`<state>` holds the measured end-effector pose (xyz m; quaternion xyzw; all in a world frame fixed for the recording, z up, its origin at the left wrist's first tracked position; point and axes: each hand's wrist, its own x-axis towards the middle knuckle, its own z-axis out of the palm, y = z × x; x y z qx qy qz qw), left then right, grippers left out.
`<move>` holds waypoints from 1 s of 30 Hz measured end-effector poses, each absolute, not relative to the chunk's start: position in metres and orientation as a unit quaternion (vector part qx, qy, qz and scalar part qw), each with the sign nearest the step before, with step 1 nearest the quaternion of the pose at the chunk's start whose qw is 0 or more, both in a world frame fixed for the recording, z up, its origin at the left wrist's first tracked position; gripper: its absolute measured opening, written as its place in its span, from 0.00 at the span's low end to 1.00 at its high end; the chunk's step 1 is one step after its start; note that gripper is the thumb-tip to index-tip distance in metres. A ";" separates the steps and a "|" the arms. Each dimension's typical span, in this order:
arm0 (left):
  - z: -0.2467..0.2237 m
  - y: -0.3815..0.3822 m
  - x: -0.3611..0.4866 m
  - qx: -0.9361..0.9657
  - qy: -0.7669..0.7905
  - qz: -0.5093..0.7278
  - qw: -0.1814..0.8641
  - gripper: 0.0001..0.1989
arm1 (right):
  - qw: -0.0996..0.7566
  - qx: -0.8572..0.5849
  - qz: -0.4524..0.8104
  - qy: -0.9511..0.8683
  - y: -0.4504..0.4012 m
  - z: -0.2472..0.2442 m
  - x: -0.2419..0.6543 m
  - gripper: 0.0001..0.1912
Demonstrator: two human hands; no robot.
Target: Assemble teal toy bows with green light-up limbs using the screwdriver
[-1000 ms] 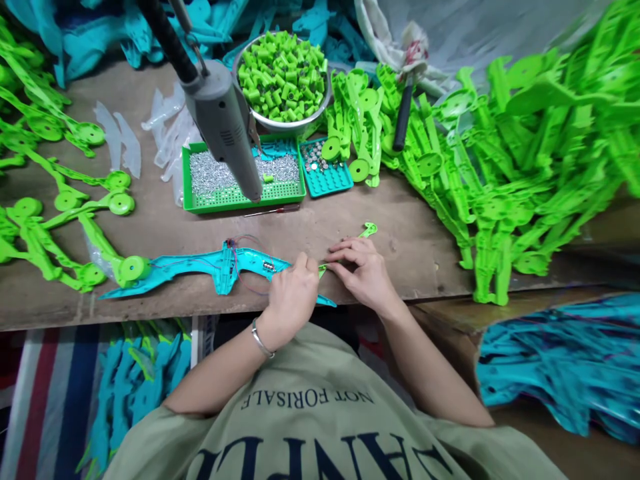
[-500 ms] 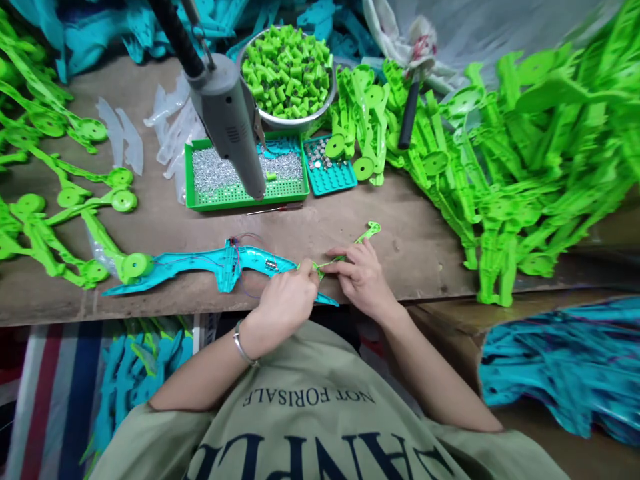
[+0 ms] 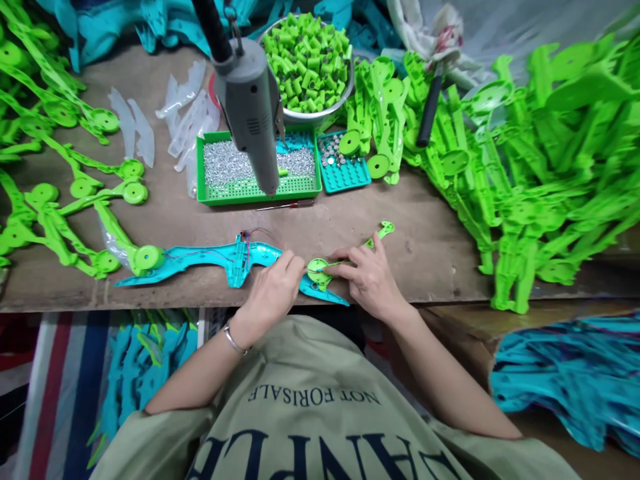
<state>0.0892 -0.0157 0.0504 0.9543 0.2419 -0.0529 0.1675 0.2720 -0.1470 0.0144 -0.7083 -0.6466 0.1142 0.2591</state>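
A blue plastic toy bow half (image 3: pixel 200 259) lies lengthwise along the table's front edge, with thin wires across it. Over its right end lies a green plastic arm (image 3: pixel 385 230) with a round cup (image 3: pixel 317 270). My left hand (image 3: pixel 273 290) is closed in a pinch above the blue piece, just left of the cup; what its fingertips hold is hidden. My right hand (image 3: pixel 367 277) holds the green arm right of the cup, its fingers lying across it. Another green arm (image 3: pixel 149 259) covers part of the blue piece's left end.
A grey electric screwdriver (image 3: pixel 253 120) hangs above a green tray (image 3: pixel 257 197) of screws. Behind are a blue tray (image 3: pixel 350 180) of small round parts and a metal bowl (image 3: pixel 345 97) of green pieces. A hammer (image 3: pixel 430 110) lies by green arms piled right (image 3: pixel 575 153) and left (image 3: pixel 45 193).
My left hand has moved left off the round cup, which now shows. My right hand stays on the green arm. The whole view has shifted slightly.
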 end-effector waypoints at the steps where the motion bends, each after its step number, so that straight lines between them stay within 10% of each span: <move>1: 0.051 -0.013 0.091 0.950 0.257 -0.055 0.169 0.13 | 0.260 -0.707 0.118 -0.647 -0.147 0.014 0.273 0.24; 21: 0.069 -0.006 0.108 0.942 0.269 -0.143 0.140 0.14 | 0.319 -0.675 0.118 -0.654 -0.136 0.036 0.252 0.20; 30: 0.074 0.007 0.096 0.935 0.280 -0.094 0.197 0.10 | 0.220 -0.698 0.088 -0.676 -0.126 0.040 0.235 0.15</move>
